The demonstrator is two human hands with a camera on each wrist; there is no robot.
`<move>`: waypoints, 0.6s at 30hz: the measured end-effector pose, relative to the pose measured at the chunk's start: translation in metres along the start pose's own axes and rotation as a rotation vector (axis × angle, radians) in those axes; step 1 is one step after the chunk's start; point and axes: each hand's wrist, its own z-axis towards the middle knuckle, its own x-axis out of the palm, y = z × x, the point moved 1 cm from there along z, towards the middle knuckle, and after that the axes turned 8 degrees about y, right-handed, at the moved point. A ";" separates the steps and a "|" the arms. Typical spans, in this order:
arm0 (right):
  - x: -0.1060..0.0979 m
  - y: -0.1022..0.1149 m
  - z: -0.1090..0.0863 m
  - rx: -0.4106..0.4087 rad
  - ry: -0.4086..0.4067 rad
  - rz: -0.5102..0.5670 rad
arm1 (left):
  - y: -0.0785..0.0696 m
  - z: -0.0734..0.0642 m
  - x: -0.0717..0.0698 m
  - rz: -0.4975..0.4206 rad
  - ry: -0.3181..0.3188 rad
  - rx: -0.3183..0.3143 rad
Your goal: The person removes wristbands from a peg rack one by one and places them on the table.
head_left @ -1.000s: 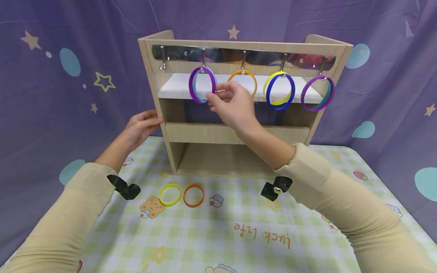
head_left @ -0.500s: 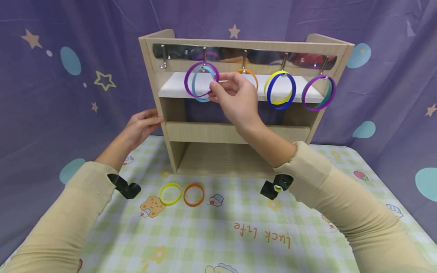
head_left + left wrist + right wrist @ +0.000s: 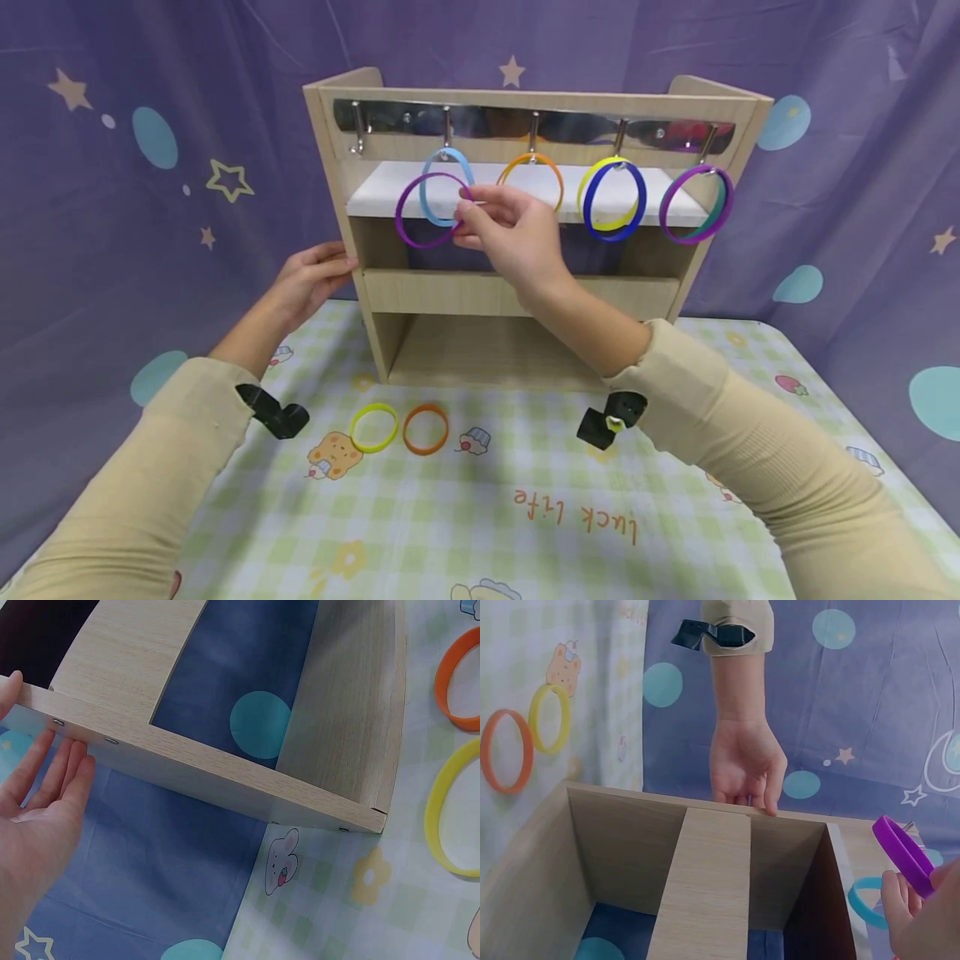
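A purple silicone wristband (image 3: 405, 218) is pinched between the thumb and fingers of my right hand (image 3: 517, 237), in front of the hook rack. Just behind it, a light blue wristband (image 3: 429, 200) hangs on the second hook from the left; the two bands overlap in the head view. In the right wrist view the purple band (image 3: 901, 846) tilts above the light blue one (image 3: 864, 904). My left hand (image 3: 311, 279) rests against the left side of the wooden shelf (image 3: 517, 293), fingers (image 3: 56, 776) fairly straight along the outer panel and thumb at its front edge.
Orange (image 3: 561, 179), yellow (image 3: 582, 196), dark blue (image 3: 642, 204) and purple-teal (image 3: 723, 218) wristbands hang from hooks to the right. The leftmost hook (image 3: 358, 133) is bare. A yellow wristband (image 3: 352, 429) and an orange one (image 3: 406, 433) lie on the checked tablecloth (image 3: 450, 533).
The right hand has drawn the purple wristband off the light blue one, first up, then down and toward the camera. The light blue band stays on its hook. The left hand keeps its place.
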 end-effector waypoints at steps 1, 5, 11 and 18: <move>-0.001 -0.001 0.000 0.015 0.006 -0.007 | 0.000 0.000 0.000 0.002 0.000 0.001; -0.002 -0.005 -0.001 0.075 0.020 -0.022 | 0.001 0.000 -0.001 0.012 0.003 0.007; -0.003 -0.011 -0.003 0.153 0.028 -0.019 | 0.001 -0.001 0.000 0.020 0.002 0.000; -0.005 -0.022 -0.006 0.245 0.037 -0.041 | 0.001 -0.001 0.000 0.030 0.004 -0.010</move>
